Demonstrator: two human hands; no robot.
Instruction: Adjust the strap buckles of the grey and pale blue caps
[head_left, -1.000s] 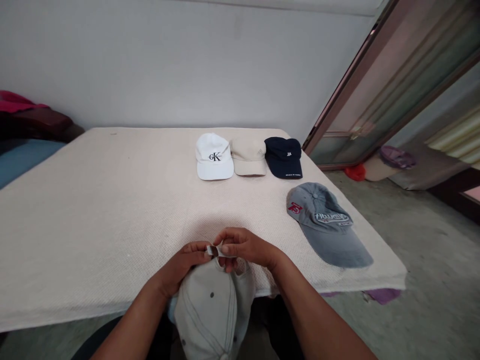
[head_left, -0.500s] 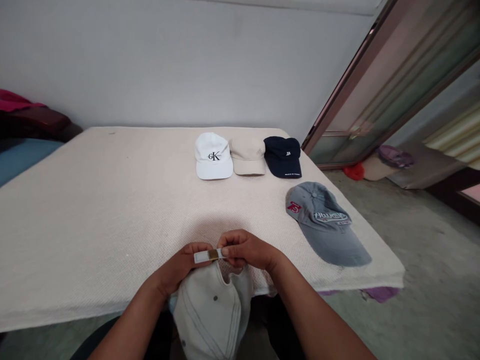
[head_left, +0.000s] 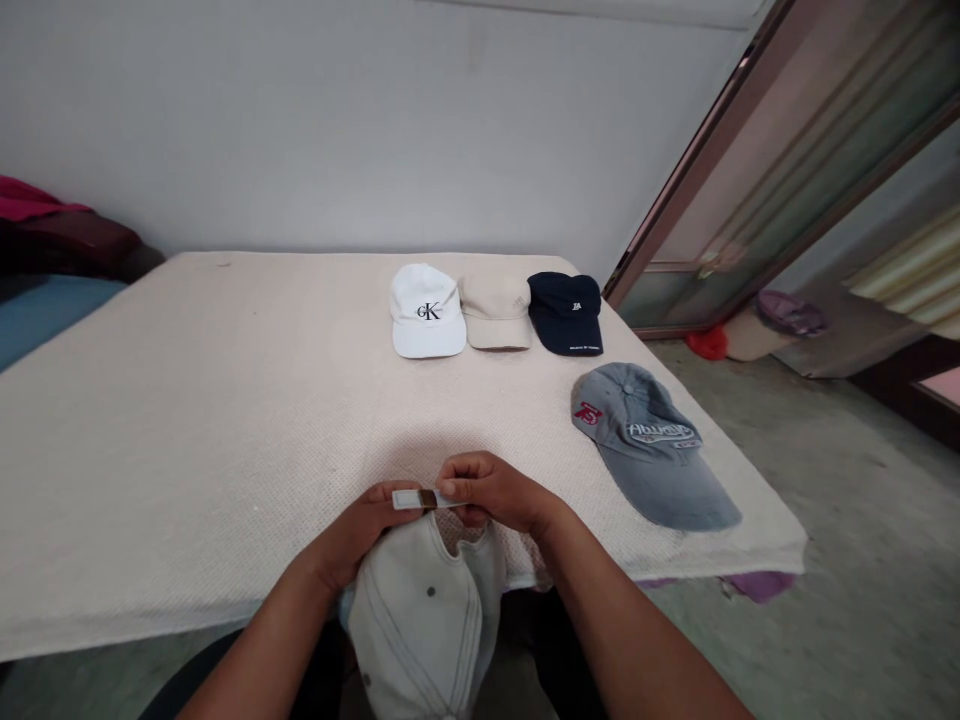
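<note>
A pale grey cap [head_left: 420,610] is held at the table's front edge, its back opening turned up. Its white strap [head_left: 407,499] runs through a brass-coloured buckle [head_left: 428,499]. My left hand [head_left: 352,530] is closed on the cap's edge beside the buckle, its fingertips partly hidden behind the strap. The right end of the strap is pinched between thumb and fingers of my right hand [head_left: 495,492]. To the right on the table lies a worn blue-grey cap [head_left: 649,445] with lettering on its front.
Along the back of the cloth-covered table [head_left: 187,400] sit a white cap [head_left: 427,312], a beige cap [head_left: 496,312] and a navy cap [head_left: 566,314], side by side. A wall rises behind them. A sliding door [head_left: 697,200] stands at the right.
My hands have risen slightly with the strap. The strap's left end and the buckle have shifted a little upward, and the strap lies more level.
</note>
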